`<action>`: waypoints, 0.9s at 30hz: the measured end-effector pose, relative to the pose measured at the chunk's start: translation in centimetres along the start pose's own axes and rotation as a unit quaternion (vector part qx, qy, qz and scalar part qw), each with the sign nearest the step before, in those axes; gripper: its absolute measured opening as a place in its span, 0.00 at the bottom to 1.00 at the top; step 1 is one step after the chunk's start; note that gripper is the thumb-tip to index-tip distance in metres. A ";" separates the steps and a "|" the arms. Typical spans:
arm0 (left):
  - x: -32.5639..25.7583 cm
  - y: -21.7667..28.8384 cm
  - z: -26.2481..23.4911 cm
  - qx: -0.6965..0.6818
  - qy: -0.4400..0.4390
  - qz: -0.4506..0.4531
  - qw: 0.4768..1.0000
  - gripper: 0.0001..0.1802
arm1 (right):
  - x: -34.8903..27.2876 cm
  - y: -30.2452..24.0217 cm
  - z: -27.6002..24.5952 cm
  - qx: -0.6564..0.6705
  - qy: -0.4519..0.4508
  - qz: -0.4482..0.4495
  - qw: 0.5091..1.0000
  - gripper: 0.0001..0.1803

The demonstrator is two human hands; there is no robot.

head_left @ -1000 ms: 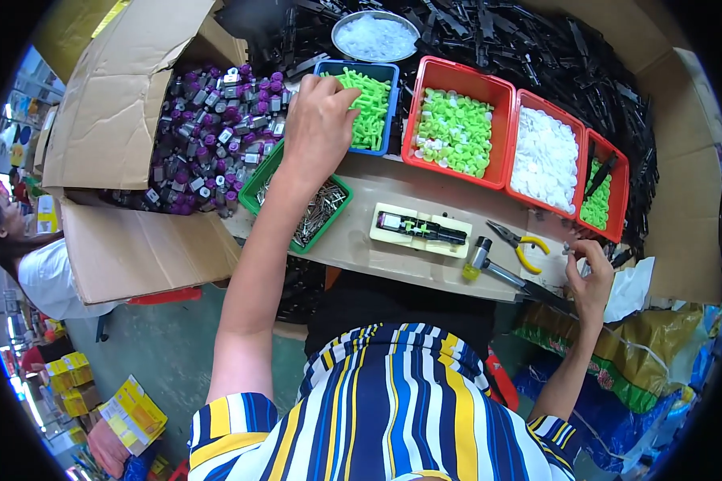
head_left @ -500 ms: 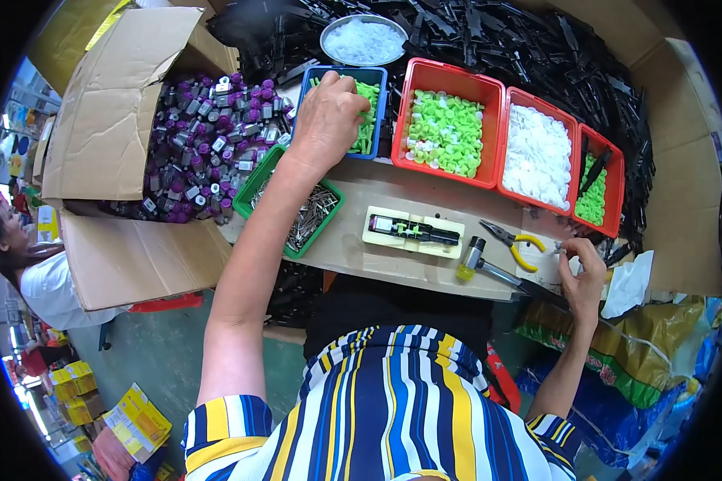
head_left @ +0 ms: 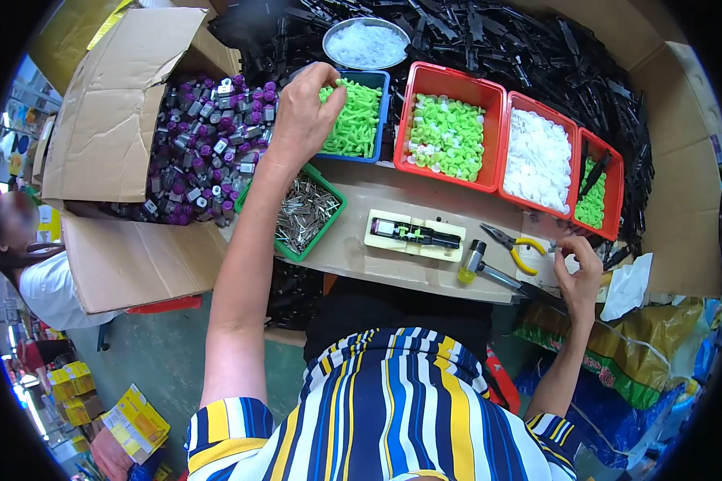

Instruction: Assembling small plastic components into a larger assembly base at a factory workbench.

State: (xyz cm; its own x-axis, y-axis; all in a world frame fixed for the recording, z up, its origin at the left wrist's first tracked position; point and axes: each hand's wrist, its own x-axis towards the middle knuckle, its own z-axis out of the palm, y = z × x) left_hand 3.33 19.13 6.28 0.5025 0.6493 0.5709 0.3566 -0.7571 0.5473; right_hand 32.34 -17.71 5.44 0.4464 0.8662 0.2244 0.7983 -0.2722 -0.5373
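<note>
My left hand [head_left: 305, 112] is over the left side of a blue bin [head_left: 383, 120] of light-green plastic pieces [head_left: 354, 120]. Its fingers are curled together; whatever they hold is hidden, with green showing beside the fingertips. At the right, my right hand [head_left: 579, 268] pinches a small pale, see-through piece [head_left: 552, 246] above the worktop. Between the hands, a cream holder [head_left: 371, 239] cradles a black, green and clear toy-like assembly [head_left: 413, 232]. A hammer [head_left: 474, 258] with a yellowish head end and yellow-handled pliers [head_left: 512, 240] lie near my right hand.
A green bin [head_left: 338, 207] of metal screws or pins stands below my left forearm. Red bins [head_left: 449, 178] hold green and white pieces. Purple-and-grey parts [head_left: 205, 152] spill from a cardboard box [head_left: 104, 120]. Black parts [head_left: 529, 56] and a bowl [head_left: 367, 66] lie behind. A person [head_left: 48, 289] is at left.
My left hand has drawn back leftward from the middle of the blue bin to its left side, uncovering more green pieces. My right hand keeps its pinch and has shifted slightly.
</note>
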 end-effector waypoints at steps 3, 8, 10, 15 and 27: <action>0.6 0.0 -0.2 -0.055 -0.016 -0.072 0.996 0.09 | 0.0 0.3 0.2 0.007 0.003 -0.002 1.000 0.08; 1.9 0.2 -0.4 -0.104 -0.028 -0.137 0.985 0.09 | -0.6 1.0 0.3 0.022 0.019 0.003 1.000 0.07; 2.5 0.1 -0.5 -0.108 -0.028 -0.143 0.983 0.09 | -0.8 1.5 0.3 0.021 0.020 0.015 0.999 0.07; 5.5 -2.1 -0.6 0.048 -0.011 -0.059 0.997 0.09 | -0.7 1.7 0.6 0.035 0.029 0.026 0.999 0.07; 11.3 -3.3 2.5 0.272 -0.172 0.019 0.946 0.04 | -0.4 1.4 0.4 0.028 0.016 0.042 0.999 0.07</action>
State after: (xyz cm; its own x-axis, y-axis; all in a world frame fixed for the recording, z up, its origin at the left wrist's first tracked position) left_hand 9.82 28.79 9.35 0.7164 0.6307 0.2984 0.6395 -0.7646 0.0809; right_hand 33.12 -18.34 4.29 0.5245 0.8274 0.2007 0.7331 -0.3191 -0.6006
